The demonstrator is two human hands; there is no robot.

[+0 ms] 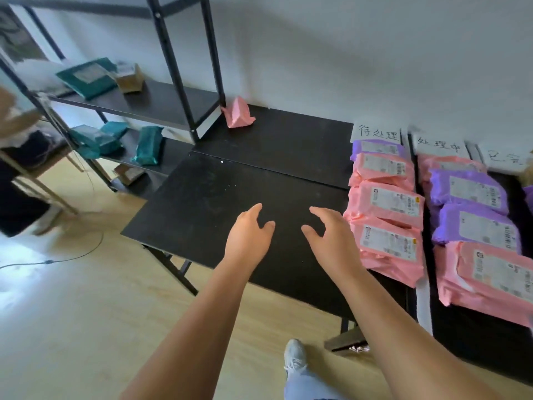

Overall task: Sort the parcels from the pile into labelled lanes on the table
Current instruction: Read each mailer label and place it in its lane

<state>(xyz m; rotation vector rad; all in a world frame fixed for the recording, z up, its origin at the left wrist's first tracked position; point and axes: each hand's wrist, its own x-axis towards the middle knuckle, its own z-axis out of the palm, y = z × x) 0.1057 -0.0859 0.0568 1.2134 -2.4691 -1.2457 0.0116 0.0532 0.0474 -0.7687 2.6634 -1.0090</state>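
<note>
Hands — left hand (249, 238), right hand (331, 241) — spread, empty | pink parcel (238, 114) on table (202, 197) by shelf rack (214, 53)

Rows of parcels (386, 203) lie on the tabletop's (202, 197) right, paper labels (376, 132) behind them. A lone parcel (238, 115) sits far back, beside a shelving rack (161, 105) at left.

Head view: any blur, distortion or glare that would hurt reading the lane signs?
Head view: wide-angle bowing curves the shelf posts; the far left edge is smeared; bright glare washes out the floor at lower left; the lane signs are soft, two legible, the third sign cut by the right frame edge; left hand and right hand are fairly sharp, open over the table.
</note>
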